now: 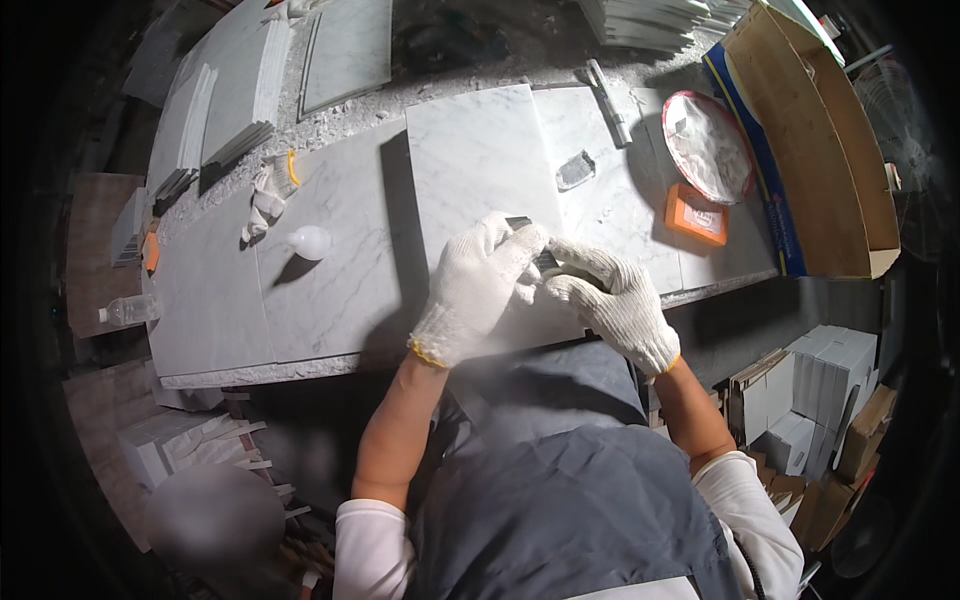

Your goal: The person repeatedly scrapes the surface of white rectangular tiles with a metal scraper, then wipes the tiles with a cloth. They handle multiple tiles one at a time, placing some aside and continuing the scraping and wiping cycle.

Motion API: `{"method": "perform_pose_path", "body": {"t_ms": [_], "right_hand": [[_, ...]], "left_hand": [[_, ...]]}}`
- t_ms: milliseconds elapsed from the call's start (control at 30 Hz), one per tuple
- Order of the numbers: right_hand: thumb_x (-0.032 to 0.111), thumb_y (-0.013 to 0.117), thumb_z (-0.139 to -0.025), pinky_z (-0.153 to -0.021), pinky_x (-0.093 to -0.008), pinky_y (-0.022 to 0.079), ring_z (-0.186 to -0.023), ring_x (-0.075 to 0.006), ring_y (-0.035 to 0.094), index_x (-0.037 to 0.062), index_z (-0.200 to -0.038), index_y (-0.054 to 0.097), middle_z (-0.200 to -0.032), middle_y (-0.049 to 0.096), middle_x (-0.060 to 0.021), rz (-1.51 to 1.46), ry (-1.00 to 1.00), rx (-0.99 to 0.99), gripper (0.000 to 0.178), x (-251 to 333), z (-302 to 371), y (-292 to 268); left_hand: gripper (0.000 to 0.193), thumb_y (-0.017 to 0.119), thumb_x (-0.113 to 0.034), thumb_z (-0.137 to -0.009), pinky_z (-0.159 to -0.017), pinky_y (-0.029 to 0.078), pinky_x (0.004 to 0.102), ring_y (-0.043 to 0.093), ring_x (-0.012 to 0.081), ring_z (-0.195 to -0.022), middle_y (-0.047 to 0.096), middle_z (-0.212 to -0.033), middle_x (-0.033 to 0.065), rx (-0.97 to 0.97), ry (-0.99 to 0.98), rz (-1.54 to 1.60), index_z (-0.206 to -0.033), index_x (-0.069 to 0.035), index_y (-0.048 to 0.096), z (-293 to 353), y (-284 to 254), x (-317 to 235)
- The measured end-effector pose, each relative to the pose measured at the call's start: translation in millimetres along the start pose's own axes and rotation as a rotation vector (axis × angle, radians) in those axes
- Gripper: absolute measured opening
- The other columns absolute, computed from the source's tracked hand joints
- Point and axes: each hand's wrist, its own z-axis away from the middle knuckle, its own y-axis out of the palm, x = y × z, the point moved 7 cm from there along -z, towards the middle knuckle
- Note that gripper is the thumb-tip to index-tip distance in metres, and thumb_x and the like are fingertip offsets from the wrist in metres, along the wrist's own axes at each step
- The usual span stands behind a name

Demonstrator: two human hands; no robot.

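Note:
Both of my hands wear white knit gloves with yellow cuffs, and they meet over the near end of a raised white marble tile [480, 150]. My left hand [478, 285] is closed around a small dark flat piece [546, 261], its kind hidden by the fingers. The bent fingers of my right hand [618, 305] press at the same piece from the right. Beyond them, on the marble surface, lies a small grey, clear-edged piece [575, 170]. An orange box [697, 214] sits to the right, beside a red-rimmed bowl of white powder [706, 148].
A white bulb [309, 242] and a crumpled glove [268, 198] lie on the left. Stacked marble tiles [240, 95] stand at the far left. A marker [608, 102] lies near the back, and an open cardboard box [810, 150] borders the right side. A plastic bottle [127, 310] is left of the table.

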Motion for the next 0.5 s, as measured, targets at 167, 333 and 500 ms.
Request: {"method": "perform_pose_path", "body": {"t_ms": [167, 333, 500], "right_hand": [[0.022, 0.074, -0.098, -0.067, -0.0234, 0.052, -0.078, -0.0056, 0.062, 0.0018, -0.13, 0.07, -0.102, 0.076, -0.0038, 0.291, 0.02, -0.024, 0.038, 6, 4, -16], [0.021, 0.072, -0.099, -0.069, -0.0229, 0.051, -0.078, -0.0061, 0.062, 0.0018, -0.124, 0.072, -0.097, 0.074, -0.0028, 0.197, 0.013, -0.167, 0.031, 9, 6, -39], [0.02, 0.07, -0.101, -0.056, -0.0182, 0.045, -0.064, -0.0022, 0.055, 0.0017, -0.135, 0.066, -0.093, 0.069, 0.0012, -0.042, 0.041, -0.168, 0.039, -5, 3, -31]], "left_hand": [[0.021, 0.068, -0.022, -0.1, -0.053, 0.05, 0.0226, 0.064, 0.0083, -0.063, 0.067, -0.077, 0.0058, 0.068, -0.049, -0.163, -0.098, 0.0, 0.067, 15, -11, 6], [0.027, 0.07, -0.029, -0.096, -0.059, 0.048, 0.0304, 0.057, 0.0134, -0.057, 0.067, -0.068, 0.0035, -0.186, -0.039, -0.292, -0.086, -0.004, 0.072, 37, -46, 12], [0.023, 0.074, -0.021, -0.095, -0.072, 0.053, 0.0316, 0.064, 0.0186, -0.075, 0.073, -0.088, 0.0089, -0.184, 0.107, -0.385, -0.109, -0.003, 0.071, 62, -36, 13]]}}
